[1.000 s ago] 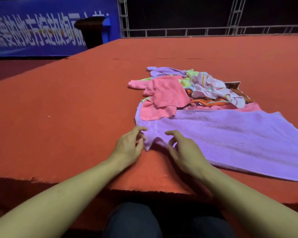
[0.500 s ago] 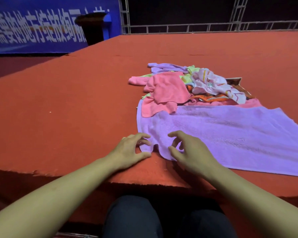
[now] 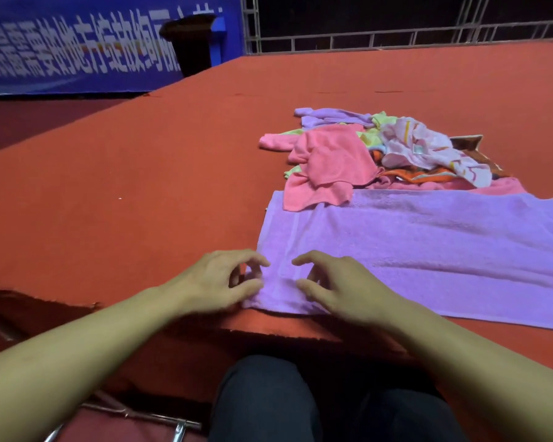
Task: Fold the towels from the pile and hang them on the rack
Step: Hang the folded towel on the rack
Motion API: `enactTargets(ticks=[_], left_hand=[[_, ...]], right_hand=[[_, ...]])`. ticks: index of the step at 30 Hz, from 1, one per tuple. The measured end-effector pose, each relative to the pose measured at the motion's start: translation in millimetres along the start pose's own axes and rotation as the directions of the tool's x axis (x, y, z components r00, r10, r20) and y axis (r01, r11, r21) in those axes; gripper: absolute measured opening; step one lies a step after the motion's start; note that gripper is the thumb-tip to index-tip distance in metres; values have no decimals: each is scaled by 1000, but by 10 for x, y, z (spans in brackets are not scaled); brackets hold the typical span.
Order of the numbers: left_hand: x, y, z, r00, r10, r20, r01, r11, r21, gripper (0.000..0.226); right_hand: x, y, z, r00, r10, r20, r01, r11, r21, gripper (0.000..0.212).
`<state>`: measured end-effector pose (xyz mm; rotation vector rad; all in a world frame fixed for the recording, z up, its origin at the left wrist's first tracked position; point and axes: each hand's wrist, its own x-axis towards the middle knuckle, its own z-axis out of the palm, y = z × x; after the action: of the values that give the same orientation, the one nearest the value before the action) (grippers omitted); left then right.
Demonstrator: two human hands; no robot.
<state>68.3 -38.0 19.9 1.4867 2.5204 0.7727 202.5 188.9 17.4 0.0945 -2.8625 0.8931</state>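
A large purple towel (image 3: 428,250) lies spread flat on the red carpeted platform (image 3: 141,186) and runs off to the right. My left hand (image 3: 217,282) and my right hand (image 3: 342,288) rest at its near left corner. Their fingers are arched, and the fingertips and thumbs touch the cloth, which lies flat between them. Behind the towel sits the pile (image 3: 380,154): a pink towel (image 3: 329,161) overlapping the purple one's far edge, a white patterned towel (image 3: 428,151), and purple, yellow-green and orange cloths.
The platform's near edge (image 3: 268,330) runs just under my hands, with my dark-trousered knees (image 3: 262,400) below it. Metal bars (image 3: 125,413) show at the bottom left. A blue banner (image 3: 77,43), a dark stand (image 3: 192,43) and a metal truss (image 3: 396,36) are at the back.
The towel's near left corner was bunched between my hands and now lies flat. Both hands have shifted slightly along that corner.
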Motion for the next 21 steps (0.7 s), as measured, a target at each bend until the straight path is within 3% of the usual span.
enactTargets(ticks=[3, 6, 10, 15, 18, 21], left_hand=[[430, -78, -15, 956, -128, -263, 89, 984, -156, 20], [981, -269, -35, 875, -270, -401, 185, 954, -237, 16], [1679, -575, -4, 825, -348, -446, 274, 935, -225, 19], [2260, -881, 268, 848, -350, -398, 264, 930, -255, 22], [2335, -983, 354, 770, -417, -483, 213, 881, -422, 24], [2296, -1056, 307, 683, -495, -538, 46, 764, -644, 21]], right_hand=[[233, 97, -4, 994, 54, -100, -52, 998, 21, 26], [523, 238, -42, 984, 88, -152, -92, 995, -23, 24], [1048, 501, -135, 961, 105, -255, -128, 989, -76, 23], [1780, 971, -330, 917, 124, -378, -177, 978, -107, 32], [2083, 1184, -403, 915, 143, -377, -226, 956, -186, 54], [2287, 1270, -430, 911, 177, -373, -308, 892, -331, 80]])
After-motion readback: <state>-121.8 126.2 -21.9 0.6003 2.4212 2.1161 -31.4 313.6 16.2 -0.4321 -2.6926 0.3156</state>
